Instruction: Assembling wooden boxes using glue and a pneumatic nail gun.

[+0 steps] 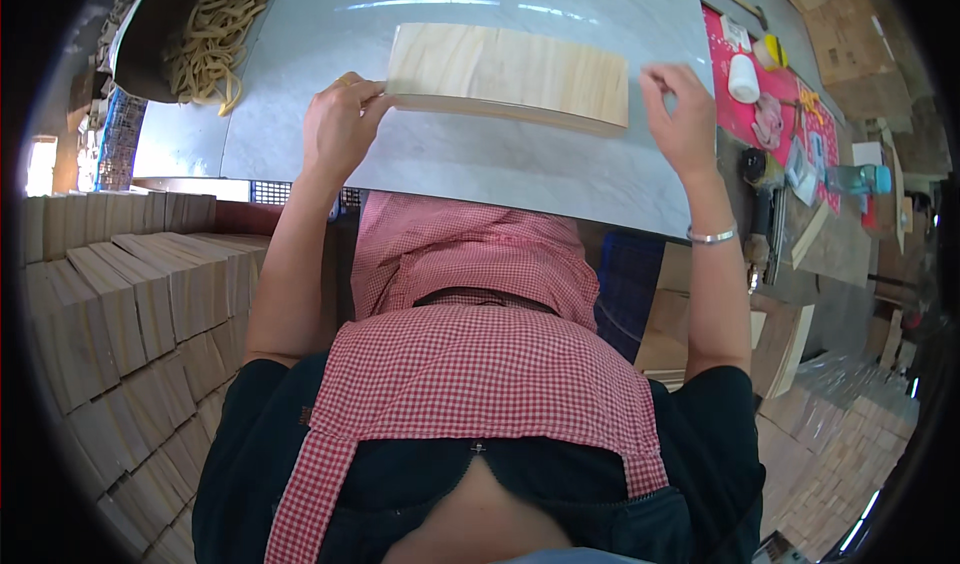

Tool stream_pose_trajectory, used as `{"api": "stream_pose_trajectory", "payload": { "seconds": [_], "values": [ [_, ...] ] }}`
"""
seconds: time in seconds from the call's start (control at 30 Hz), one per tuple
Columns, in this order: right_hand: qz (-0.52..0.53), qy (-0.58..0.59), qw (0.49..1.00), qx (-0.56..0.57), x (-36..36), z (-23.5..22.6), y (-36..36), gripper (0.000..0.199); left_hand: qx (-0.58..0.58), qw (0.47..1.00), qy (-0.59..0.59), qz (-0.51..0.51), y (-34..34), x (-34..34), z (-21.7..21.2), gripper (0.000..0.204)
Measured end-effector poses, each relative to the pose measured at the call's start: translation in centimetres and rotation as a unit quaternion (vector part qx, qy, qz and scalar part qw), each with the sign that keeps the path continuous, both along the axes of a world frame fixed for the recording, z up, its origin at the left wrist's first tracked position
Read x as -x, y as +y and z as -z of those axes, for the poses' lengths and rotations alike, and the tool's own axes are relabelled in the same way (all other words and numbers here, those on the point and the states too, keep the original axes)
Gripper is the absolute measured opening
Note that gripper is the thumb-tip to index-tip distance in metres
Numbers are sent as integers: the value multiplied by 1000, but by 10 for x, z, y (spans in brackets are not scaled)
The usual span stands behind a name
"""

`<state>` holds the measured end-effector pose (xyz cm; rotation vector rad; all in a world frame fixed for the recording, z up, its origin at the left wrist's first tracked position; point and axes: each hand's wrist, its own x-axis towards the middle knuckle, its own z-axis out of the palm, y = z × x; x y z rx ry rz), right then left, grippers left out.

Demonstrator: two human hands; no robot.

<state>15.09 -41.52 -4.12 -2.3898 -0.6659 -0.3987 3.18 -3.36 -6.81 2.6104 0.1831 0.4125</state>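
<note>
A pale wooden board (505, 74), long and rectangular, lies flat on a grey marble-patterned tabletop (470, 169). My left hand (342, 124) pinches the board's left end with thumb and fingers. My right hand (680, 114) hovers at the board's right end, fingers curled and apart, just off the corner; a silver bangle sits on that wrist. A red-and-white checked apron covers my front below the table edge.
A dark bowl of yellowish rubber bands (205, 29) stands at the table's far left. Stacks of wooden boards (130, 314) fill the left side. On the right, a red mat (770, 94) carries a white cup, tape and small tools; more wood pieces lie lower right.
</note>
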Motion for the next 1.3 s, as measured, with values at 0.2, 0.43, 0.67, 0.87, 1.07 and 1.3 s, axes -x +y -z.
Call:
{"api": "stream_pose_trajectory", "payload": {
  "seconds": [0.2,0.43,0.67,0.87,1.07,1.3],
  "values": [
    [44,29,995,83,44,22,-10,8,4,1000,10,8,-1,-6,-2,19],
    [28,45,994,92,45,27,-5,3,11,1000,2,27,1,-5,-5,18],
    [8,79,994,77,35,19,-5,6,10,999,-19,37,-4,-3,-5,15],
    [7,114,992,52,37,18,-5,6,-11,1000,-2,24,-4,-3,-6,17],
    [32,75,997,0,42,34,-34,20,-195,976,92,35,-3,-11,-37,31],
    [360,-84,902,224,64,36,-218,49,-199,947,-53,246,-94,-61,-67,45]
  ]
}}
